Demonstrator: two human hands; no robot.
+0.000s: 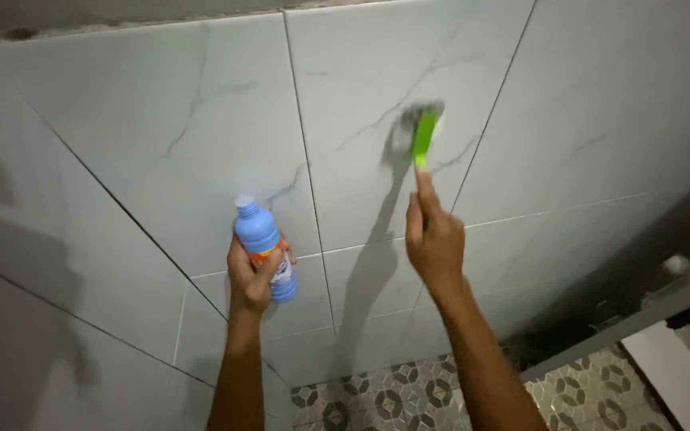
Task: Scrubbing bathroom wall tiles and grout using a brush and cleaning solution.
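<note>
With the left hand [251, 275] gripping an uncapped blue bottle [263, 247] and the right hand [434, 239] clasping a green brush [424, 134] against the wall tile [201, 136], tilting could spill cleaner.

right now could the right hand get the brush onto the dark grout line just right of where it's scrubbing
Probably yes. The right hand holds the green brush against the white wall tile, and the grout line runs close beside the brush head with nothing between. The left hand, holding the blue bottle, is off to the side.
</note>
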